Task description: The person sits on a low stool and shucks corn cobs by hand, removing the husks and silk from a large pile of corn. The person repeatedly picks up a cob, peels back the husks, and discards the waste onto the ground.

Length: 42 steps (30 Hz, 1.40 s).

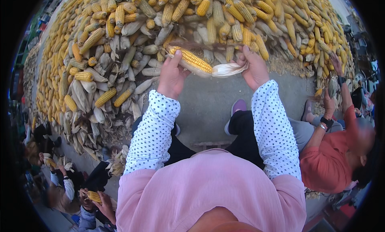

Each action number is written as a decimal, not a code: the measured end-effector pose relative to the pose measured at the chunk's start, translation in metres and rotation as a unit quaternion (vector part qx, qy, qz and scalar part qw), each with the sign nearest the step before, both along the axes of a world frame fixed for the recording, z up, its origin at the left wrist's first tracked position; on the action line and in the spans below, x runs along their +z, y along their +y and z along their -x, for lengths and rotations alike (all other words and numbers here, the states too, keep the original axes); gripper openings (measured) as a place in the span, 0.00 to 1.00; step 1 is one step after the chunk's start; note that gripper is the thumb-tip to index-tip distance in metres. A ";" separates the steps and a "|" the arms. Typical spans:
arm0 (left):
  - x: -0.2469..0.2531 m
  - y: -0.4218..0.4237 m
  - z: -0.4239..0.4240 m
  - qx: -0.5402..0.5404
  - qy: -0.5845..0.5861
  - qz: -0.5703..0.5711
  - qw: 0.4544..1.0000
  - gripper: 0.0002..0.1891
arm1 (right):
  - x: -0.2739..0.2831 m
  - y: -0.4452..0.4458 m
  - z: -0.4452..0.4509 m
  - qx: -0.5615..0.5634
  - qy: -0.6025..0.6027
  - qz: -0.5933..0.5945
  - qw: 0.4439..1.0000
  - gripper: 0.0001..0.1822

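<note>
My left hand [173, 74] grips the tip end of a yellow corn cob [194, 62], its thumb lying on the kernels. The cob's upper side is bare, while pale husk still lines its underside. At the cob's other end my right hand [252, 66] pinches the gathered white husk [229, 69], which stretches out to the right. Dark corn silk [198, 46] trails behind the cob. Both hands are above the concrete floor [207, 93], at the near edge of the corn heap.
A big heap of corn cobs [180, 9] curves around the front and left. Unhusked ears [79, 96] and loose husks lie at its left foot. A person in a red top [324, 169] sits at the right. Several other people work at lower left, one person's hands [103, 202] holding a cob.
</note>
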<state>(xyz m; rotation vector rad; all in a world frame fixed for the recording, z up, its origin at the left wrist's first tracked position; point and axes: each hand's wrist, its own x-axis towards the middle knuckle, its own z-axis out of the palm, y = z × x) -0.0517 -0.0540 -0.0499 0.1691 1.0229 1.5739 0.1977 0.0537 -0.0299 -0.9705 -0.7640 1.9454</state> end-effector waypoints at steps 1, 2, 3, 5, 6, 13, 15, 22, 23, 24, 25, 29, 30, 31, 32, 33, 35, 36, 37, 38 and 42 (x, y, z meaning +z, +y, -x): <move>0.005 0.000 -0.007 -0.025 0.018 0.003 1.000 0.19 | 0.008 -0.004 0.005 0.040 -0.055 -0.046 0.997 0.18; 0.010 0.000 -0.013 -0.050 0.036 0.007 0.998 0.18 | 0.015 -0.012 0.013 0.078 -0.110 -0.091 0.987 0.23; 0.011 -0.001 -0.018 -0.089 0.063 -0.004 0.994 0.20 | 0.019 -0.020 0.018 0.113 -0.166 -0.134 0.970 0.27; 0.013 -0.003 -0.028 -0.167 0.115 -0.024 0.979 0.23 | 0.012 -0.023 0.023 0.150 -0.209 -0.160 0.953 0.34; 0.015 -0.004 -0.032 -0.209 0.120 -0.026 0.970 0.24 | 0.019 -0.025 0.026 0.165 -0.223 -0.158 0.948 0.35; 0.008 -0.007 -0.055 -0.271 0.101 -0.074 0.954 0.27 | 0.011 -0.029 0.031 0.207 -0.202 -0.075 0.954 0.18; 0.018 -0.010 -0.062 -0.285 0.157 -0.066 0.943 0.33 | 0.006 -0.027 0.031 0.185 -0.206 -0.077 0.958 0.16; 0.017 -0.015 -0.067 -0.288 0.200 -0.012 0.936 0.43 | 0.006 -0.031 0.038 0.151 -0.170 -0.024 0.973 0.14; 0.015 -0.015 -0.066 -0.290 0.193 -0.016 0.937 0.43 | 0.006 -0.030 0.037 0.167 -0.165 -0.017 0.972 0.14; 0.013 -0.013 -0.063 -0.292 0.187 -0.021 0.938 0.43 | 0.008 -0.030 0.037 0.182 -0.158 -0.010 0.970 0.14; 0.013 -0.012 -0.061 -0.293 0.181 -0.025 0.938 0.43 | 0.011 -0.032 0.038 0.176 -0.146 -0.012 0.973 0.14; 0.022 -0.010 -0.061 -0.288 0.171 -0.046 0.941 0.41 | 0.018 -0.033 0.035 0.208 -0.123 -0.047 0.969 0.19; 0.020 -0.010 -0.060 -0.288 0.170 -0.047 0.941 0.40 | 0.017 -0.032 0.034 0.233 -0.121 -0.062 0.963 0.21; 0.017 -0.010 -0.060 -0.288 0.169 -0.049 0.941 0.39 | 0.018 -0.034 0.034 0.228 -0.186 -0.154 0.943 0.22; 0.012 -0.009 -0.060 -0.284 0.182 -0.036 0.941 0.37 | 0.018 -0.039 0.034 0.222 -0.248 -0.245 0.911 0.23; 0.013 -0.009 -0.061 -0.301 0.182 -0.035 0.936 0.38 | 0.016 -0.042 0.034 0.212 -0.306 -0.331 0.867 0.24; 0.018 -0.011 -0.061 -0.332 0.180 -0.033 0.925 0.39 | 0.005 -0.036 0.032 0.223 -0.336 -0.299 0.865 0.24; 0.018 -0.012 -0.062 -0.344 0.192 -0.034 0.919 0.39 | 0.009 -0.037 0.034 0.225 -0.318 -0.254 0.885 0.24; 0.017 -0.014 -0.062 -0.354 0.203 -0.034 0.912 0.40 | 0.011 -0.039 0.037 0.226 -0.299 -0.209 0.903 0.24; 0.017 -0.016 -0.062 -0.364 0.214 -0.034 0.906 0.41 | 0.006 -0.040 0.038 0.217 -0.300 -0.229 0.900 0.22; 0.017 -0.020 -0.062 -0.357 0.224 -0.086 0.903 0.44 | 0.010 -0.042 0.036 0.206 -0.184 -0.055 0.959 0.19</move>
